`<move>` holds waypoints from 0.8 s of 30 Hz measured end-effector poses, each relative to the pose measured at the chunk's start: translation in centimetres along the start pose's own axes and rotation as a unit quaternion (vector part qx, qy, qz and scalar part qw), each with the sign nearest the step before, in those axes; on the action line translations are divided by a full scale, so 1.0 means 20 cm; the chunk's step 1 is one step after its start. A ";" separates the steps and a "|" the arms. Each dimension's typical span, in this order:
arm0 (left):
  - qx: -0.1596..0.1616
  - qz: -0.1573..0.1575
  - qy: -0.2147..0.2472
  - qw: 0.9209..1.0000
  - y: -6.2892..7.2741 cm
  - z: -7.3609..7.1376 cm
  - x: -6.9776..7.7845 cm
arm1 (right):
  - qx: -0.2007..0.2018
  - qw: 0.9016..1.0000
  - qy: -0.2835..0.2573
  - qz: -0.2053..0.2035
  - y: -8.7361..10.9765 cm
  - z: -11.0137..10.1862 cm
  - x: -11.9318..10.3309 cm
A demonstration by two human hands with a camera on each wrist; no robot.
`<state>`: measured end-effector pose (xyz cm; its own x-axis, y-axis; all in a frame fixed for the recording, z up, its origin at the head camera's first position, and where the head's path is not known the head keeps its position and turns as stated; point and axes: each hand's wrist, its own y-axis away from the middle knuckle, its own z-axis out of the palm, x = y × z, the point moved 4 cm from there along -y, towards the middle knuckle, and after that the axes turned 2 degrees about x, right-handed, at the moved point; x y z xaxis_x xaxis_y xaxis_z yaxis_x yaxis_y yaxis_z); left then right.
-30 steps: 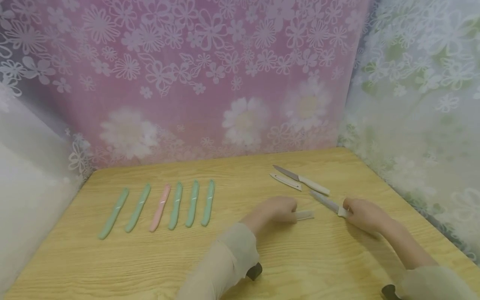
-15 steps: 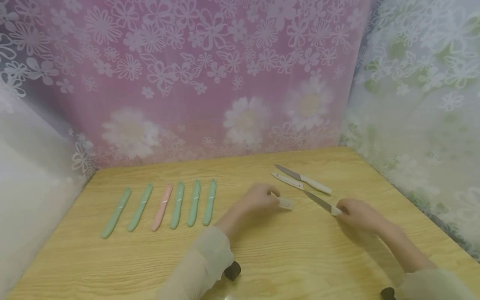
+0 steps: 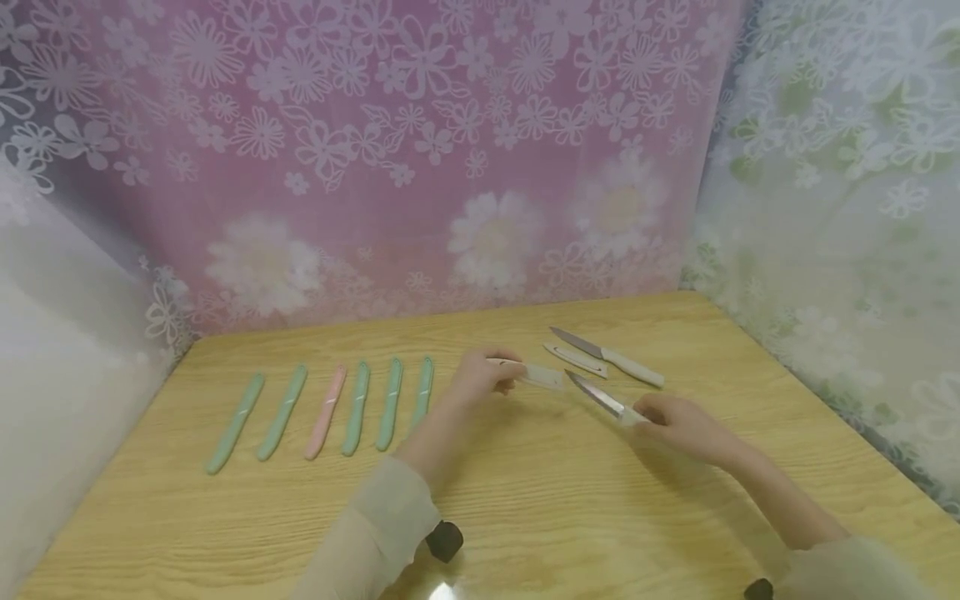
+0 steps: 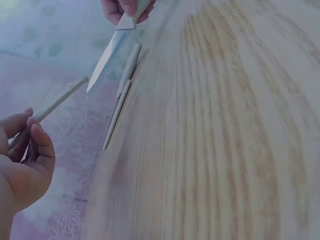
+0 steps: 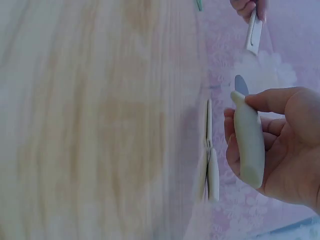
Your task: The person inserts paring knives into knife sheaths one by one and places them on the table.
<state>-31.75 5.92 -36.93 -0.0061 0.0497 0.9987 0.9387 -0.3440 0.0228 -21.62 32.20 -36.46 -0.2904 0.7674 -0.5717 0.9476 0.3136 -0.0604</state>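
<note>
My right hand (image 3: 686,425) grips the cream handle (image 5: 248,137) of a knife (image 3: 597,396), its bare blade pointing left and away. My left hand (image 3: 483,372) pinches a cream knife sheath (image 3: 542,377) by its far end, fingers curled round it in the left wrist view. The sheath's mouth faces the knife's tip, with a small gap between them (image 4: 86,80). Both are held above the table. Just beyond them lie a second cream-handled knife (image 3: 630,367) with bare blade and its separate cream sheath (image 3: 576,360), side by side on the table.
Left on the wooden table (image 3: 525,517) lies a row of sheathed knives: several green ones (image 3: 236,423) and a pink one (image 3: 326,412). My left forearm partly covers the rightmost green knife (image 3: 423,387). Floral curtains (image 3: 375,167) hang behind and at the sides.
My left hand has moved left and away with the sheath, turning its mouth toward the blade. My right hand has shifted left with the knife. The things lying on the table stay put.
</note>
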 end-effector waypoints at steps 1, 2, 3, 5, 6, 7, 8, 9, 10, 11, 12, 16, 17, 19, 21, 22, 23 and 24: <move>0.009 -0.001 0.015 1.000 0.00 -0.02 0.00 | -0.006 1.000 -0.014 -0.002 -0.01 0.01 -0.02; 0.017 -0.004 0.034 0.999 0.00 -0.03 0.00 | -0.011 1.000 -0.026 -0.006 -0.01 0.01 -0.03; 0.027 -0.008 0.053 0.998 0.01 -0.05 0.00 | -0.018 0.999 -0.040 -0.008 -0.02 0.02 -0.05; 0.047 -0.018 0.094 0.994 0.01 -0.08 -0.01 | -0.036 0.997 -0.074 -0.005 -0.04 0.04 -0.08; 0.056 -0.022 0.119 0.991 0.01 -0.09 -0.02 | -0.043 0.995 -0.087 -0.003 -0.04 0.04 -0.09; 0.063 -0.024 0.142 0.988 0.01 -0.11 -0.02 | -0.049 0.994 -0.099 -0.001 -0.05 0.05 -0.10; 0.070 -0.029 0.167 0.983 0.01 -0.12 -0.03 | -0.053 0.993 -0.109 0.004 -0.06 0.05 -0.11; 0.076 -0.031 0.188 0.979 0.01 -0.13 -0.03 | -0.057 0.991 -0.119 0.007 -0.06 0.06 -0.12; 0.080 -0.034 0.205 0.975 0.01 -0.15 -0.04 | -0.059 0.990 -0.126 0.009 -0.07 0.07 -0.13; 0.087 -0.038 0.216 0.972 0.01 -0.16 -0.05 | -0.061 0.989 -0.133 0.013 -0.08 0.07 -0.14; 0.093 -0.039 0.225 0.969 0.01 -0.17 -0.05 | -0.062 0.988 -0.138 0.016 -0.08 0.07 -0.14; 0.117 -0.051 0.225 0.966 0.01 -0.22 -0.07 | -0.061 0.986 -0.157 0.018 -0.11 0.09 -0.17; 0.120 -0.053 0.225 0.966 0.01 -0.23 -0.07 | -0.062 0.985 -0.160 0.018 -0.11 0.10 -0.18; 0.121 -0.054 0.223 0.966 0.01 -0.25 -0.08 | -0.064 0.985 -0.162 0.013 -0.13 0.11 -0.19; 0.123 -0.055 0.226 0.965 0.01 -0.27 -0.08 | -0.065 0.984 -0.164 0.011 -0.14 0.11 -0.20; 0.125 -0.055 0.227 0.964 0.01 -0.28 -0.08 | -0.066 0.984 -0.164 0.010 -0.14 0.12 -0.20; 0.127 -0.057 0.229 0.963 0.02 -0.29 -0.08 | -0.066 0.984 -0.165 0.011 -0.15 0.12 -0.21; 0.131 -0.057 0.229 0.963 0.02 -0.30 -0.08 | -0.066 0.984 -0.167 0.012 -0.15 0.12 -0.21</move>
<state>-33.37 0.15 -38.30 -0.2096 -0.3662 0.9066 0.9773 -0.1089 0.1819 -22.91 26.66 -35.88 -0.1880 0.5560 -0.8097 0.9216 0.3848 0.0502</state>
